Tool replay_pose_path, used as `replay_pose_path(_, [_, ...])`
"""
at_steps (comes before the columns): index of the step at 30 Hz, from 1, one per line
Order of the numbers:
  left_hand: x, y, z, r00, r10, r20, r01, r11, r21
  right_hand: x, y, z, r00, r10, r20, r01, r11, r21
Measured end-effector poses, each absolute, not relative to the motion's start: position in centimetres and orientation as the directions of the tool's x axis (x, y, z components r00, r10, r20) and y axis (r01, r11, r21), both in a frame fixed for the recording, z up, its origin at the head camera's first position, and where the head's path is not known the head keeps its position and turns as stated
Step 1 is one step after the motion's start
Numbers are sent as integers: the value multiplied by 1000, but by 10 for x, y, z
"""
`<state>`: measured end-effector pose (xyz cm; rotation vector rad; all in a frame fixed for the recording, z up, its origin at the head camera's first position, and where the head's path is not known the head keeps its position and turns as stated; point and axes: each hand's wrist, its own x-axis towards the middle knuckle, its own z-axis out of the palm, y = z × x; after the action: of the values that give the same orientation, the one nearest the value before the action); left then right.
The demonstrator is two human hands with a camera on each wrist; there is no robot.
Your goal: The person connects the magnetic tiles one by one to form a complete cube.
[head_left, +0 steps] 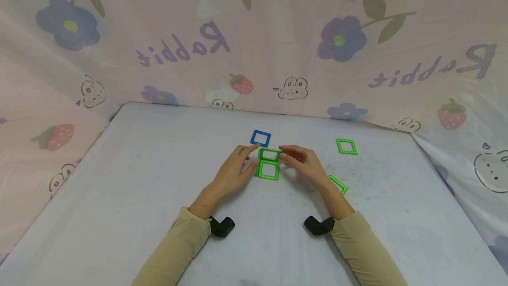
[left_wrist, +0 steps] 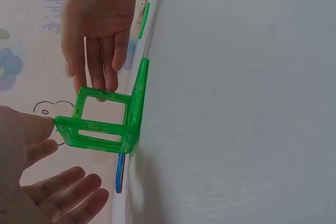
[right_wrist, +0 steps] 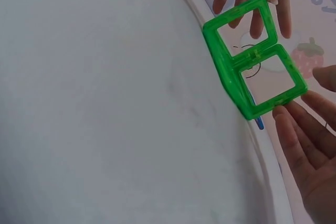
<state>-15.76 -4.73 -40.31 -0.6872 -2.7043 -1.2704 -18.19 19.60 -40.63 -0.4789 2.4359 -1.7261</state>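
Several green square magnetic tile frames [head_left: 270, 160] are joined into a small structure at the middle of the table, some standing upright and one lying flat. My left hand [head_left: 234, 169] is on its left side, the thumb touching a corner in the left wrist view and the other fingers loosely extended. On the opposite side, my right hand [head_left: 303, 164] has its fingertips against the tiles, with its thumb apart from them in the right wrist view. A blue square tile [head_left: 253, 137] lies flat just behind the structure, close to my left fingertips.
One loose green tile [head_left: 348, 152] lies farther back on the right. Another green tile [head_left: 338, 181] is partly hidden by my right wrist. The white table [head_left: 119, 189] is bordered at the back and sides by a printed curtain [head_left: 270, 47].
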Motion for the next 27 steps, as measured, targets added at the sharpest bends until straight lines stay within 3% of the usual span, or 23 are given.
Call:
replay_pose_path(15, [-160,-50,-405,-877,442,190,429,541,723,-189,189,-410,-940,-336,64,-174,309,-935])
replay_pose_path(27, [-161,-48,-407,-858,472,204,436,457,775,-225,183,-407,-975,-221,-30,-80,470,-879])
